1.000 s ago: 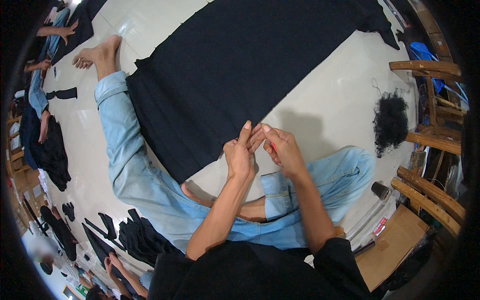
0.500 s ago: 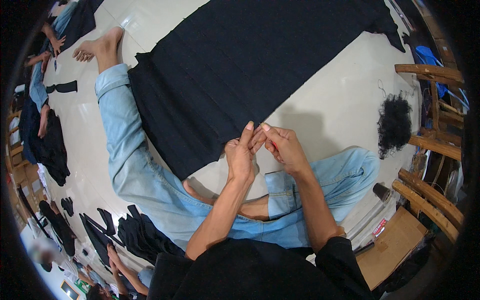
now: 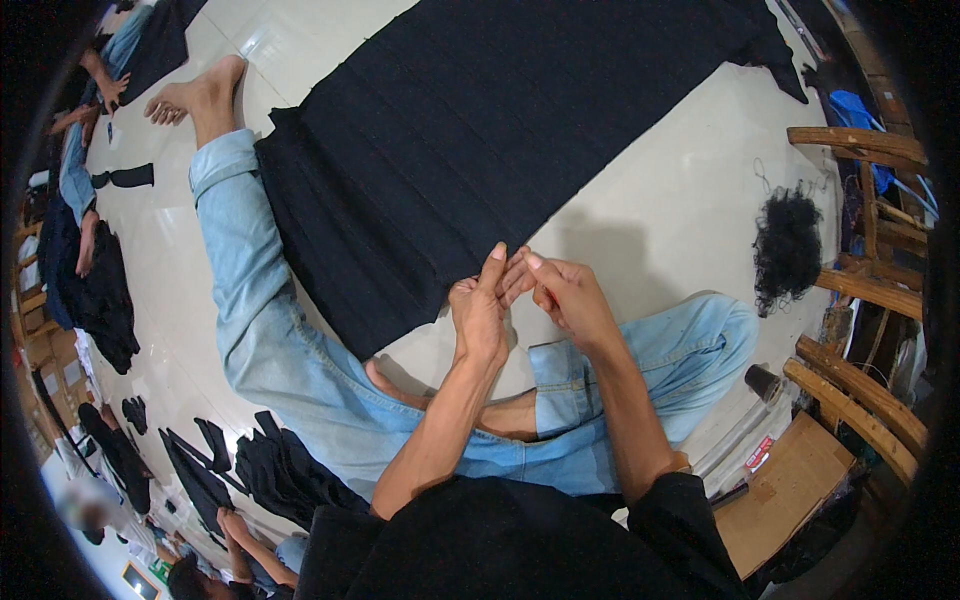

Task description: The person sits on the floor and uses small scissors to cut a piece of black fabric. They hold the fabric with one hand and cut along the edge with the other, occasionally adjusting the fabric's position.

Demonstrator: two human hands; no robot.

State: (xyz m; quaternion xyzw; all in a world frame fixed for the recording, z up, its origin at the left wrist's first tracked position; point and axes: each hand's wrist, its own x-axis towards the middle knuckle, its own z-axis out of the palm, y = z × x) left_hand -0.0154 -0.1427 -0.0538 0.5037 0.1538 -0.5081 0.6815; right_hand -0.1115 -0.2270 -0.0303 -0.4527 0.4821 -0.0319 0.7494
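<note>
A large black pleated fabric piece (image 3: pixel 480 130) lies spread on the pale tiled floor (image 3: pixel 640 230) between and beyond my legs in light jeans. My left hand (image 3: pixel 480 310) is closed at the fabric's near edge, thumb raised along it, holding the cloth with curled fingers. My right hand (image 3: pixel 565 300) is closed just right of it, thumb and forefinger pinched at my left fingertips, by the cloth's edge. What it holds is too small and hidden to make out.
A black tangle of threads (image 3: pixel 787 245), wooden frames (image 3: pixel 855 140), a dark cup-like object (image 3: pixel 762 382) and cardboard (image 3: pixel 780 480) lie right. Black fabric pieces (image 3: pixel 280 475) are at lower left. Co-workers' hands (image 3: pixel 108 90) (image 3: pixel 230 525) work along the left side.
My hands stay nearly in place; a small red item visible in my right hand earlier is now hidden. The view has shifted slightly, and the co-workers' hands at left have moved a little.
</note>
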